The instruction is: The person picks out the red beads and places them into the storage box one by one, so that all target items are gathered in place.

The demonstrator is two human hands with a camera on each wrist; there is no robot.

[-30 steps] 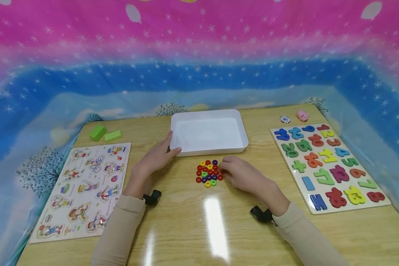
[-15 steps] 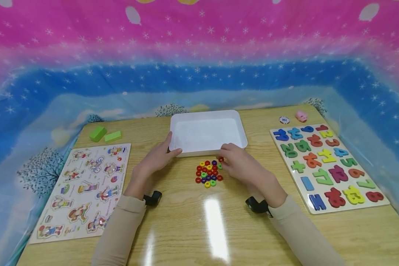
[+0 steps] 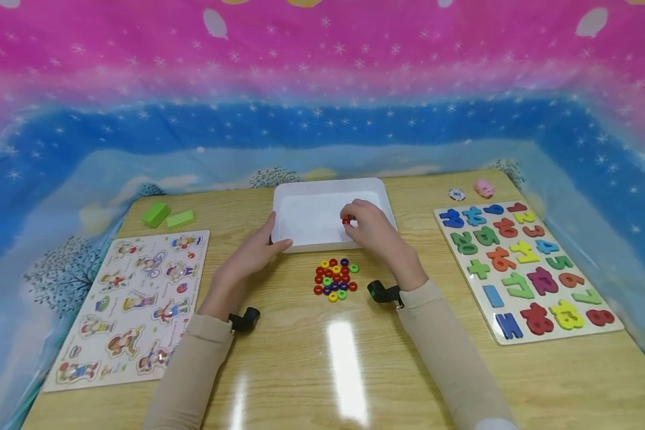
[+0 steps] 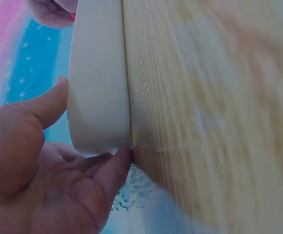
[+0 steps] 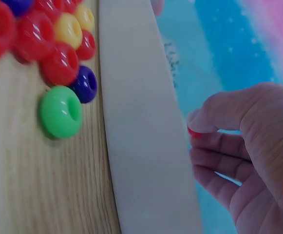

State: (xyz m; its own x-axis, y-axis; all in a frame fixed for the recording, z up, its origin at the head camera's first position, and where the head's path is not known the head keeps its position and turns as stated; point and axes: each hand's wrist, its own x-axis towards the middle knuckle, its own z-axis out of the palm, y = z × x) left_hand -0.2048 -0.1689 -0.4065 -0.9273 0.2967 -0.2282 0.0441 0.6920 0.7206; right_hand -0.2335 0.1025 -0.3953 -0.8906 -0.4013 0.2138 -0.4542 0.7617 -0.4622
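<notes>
A shallow white tray (image 3: 309, 218) stands at the back middle of the table. Around its near left corner my left hand (image 3: 251, 254) holds on, thumb at the front rim and fingers along the left side; the left wrist view has a fingertip low against the tray wall (image 4: 100, 83). Over the tray's right half, my right hand (image 3: 373, 230) pinches a red bead (image 3: 346, 221) between thumb and fingers. Most of that bead (image 5: 194, 132) is hidden by the thumb in the right wrist view. Several red, yellow, purple and green beads (image 3: 337, 278) lie together just in front of the tray.
To the left lies a picture puzzle board (image 3: 134, 304), with two green blocks (image 3: 156, 214) behind it. A number puzzle board (image 3: 524, 269) lies on the right. Behind that are a poker chip (image 3: 457, 194) and a pink pig figure (image 3: 484, 189). A patterned cloth (image 3: 322, 125) borders the table.
My right hand has lifted a red bead from the right side of the bead group and carried it back over the tray. The left hand has stayed at the tray corner.
</notes>
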